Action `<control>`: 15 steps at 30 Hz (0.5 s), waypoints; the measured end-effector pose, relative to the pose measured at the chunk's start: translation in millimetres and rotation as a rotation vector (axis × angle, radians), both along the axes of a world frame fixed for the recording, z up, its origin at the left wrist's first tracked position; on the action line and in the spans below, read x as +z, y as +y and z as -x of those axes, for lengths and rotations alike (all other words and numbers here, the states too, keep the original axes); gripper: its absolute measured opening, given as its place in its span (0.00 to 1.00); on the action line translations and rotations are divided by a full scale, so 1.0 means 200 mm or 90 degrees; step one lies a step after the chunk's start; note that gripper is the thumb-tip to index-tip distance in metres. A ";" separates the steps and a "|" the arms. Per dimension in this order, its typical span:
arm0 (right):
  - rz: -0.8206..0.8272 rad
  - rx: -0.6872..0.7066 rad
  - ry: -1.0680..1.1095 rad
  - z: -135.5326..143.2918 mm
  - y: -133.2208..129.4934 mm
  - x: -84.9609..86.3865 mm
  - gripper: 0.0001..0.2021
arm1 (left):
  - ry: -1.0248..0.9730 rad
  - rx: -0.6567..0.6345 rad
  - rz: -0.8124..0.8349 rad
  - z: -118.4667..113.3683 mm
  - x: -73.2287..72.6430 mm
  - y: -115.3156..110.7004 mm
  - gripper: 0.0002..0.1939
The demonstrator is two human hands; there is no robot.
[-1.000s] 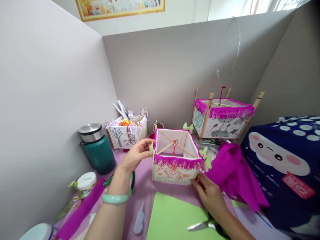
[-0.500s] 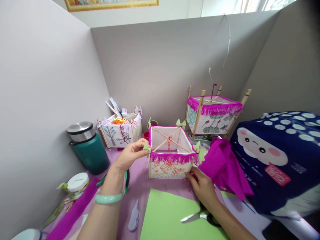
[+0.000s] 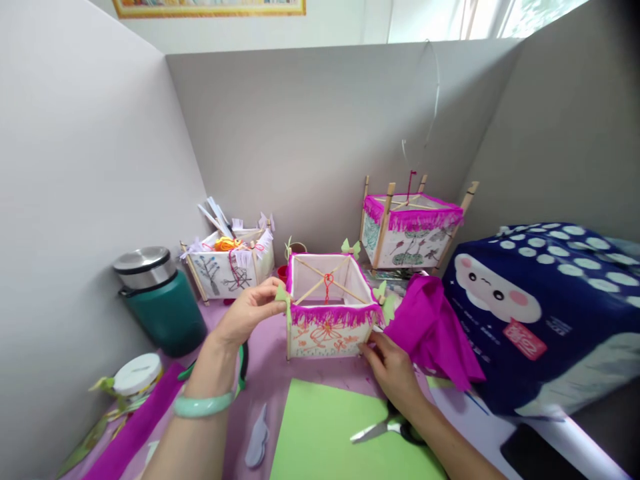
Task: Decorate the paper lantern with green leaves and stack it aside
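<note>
- Paper lantern, square box on thin wooden sticks, magenta fringe along its top rim, orange flower drawing on the near panel, red string knot where two sticks cross inside. Stands on the table between the two hands.
- Left hand: fingers closed on the lantern's near-left corner post, at a small green paper bow. Pale green bangle on that wrist.
- Right hand: fingertips pinched at the lantern's lower near-right corner, touching the base.
- Green paper sheet flat on the table, just below both hands.
- Scissors lying on the sheet, under the right wrist.
- Magenta crepe paper, crumpled, just right of the right hand.
- Dark blue pack with a cartoon face, further right.
- Second fringed lantern, behind the right hand, against the grey partition.
- White lantern stuffed with scraps, behind the left hand.
- Teal flask with steel lid, left of the left hand; white-lidded jar nearer, beside the left forearm.
- Magenta strip along the table's left edge.
</note>
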State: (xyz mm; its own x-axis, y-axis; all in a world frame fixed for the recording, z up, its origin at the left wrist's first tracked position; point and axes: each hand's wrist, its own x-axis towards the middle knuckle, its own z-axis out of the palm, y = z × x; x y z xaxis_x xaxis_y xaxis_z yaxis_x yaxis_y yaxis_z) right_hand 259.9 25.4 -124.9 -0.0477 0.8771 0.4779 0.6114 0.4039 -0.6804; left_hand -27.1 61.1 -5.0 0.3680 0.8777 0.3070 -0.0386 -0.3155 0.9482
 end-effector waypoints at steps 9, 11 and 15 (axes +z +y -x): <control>-0.107 -0.099 0.248 -0.05 0.00 0.31 0.12 | 0.048 0.045 -0.004 0.00 0.02 -0.01 0.07; -0.080 -0.064 0.298 -0.05 0.04 0.36 0.11 | 0.062 0.047 -0.004 0.01 0.03 -0.02 0.07; -0.041 0.020 0.367 -0.03 0.08 0.41 0.11 | 0.079 0.055 0.004 0.01 0.04 -0.02 0.07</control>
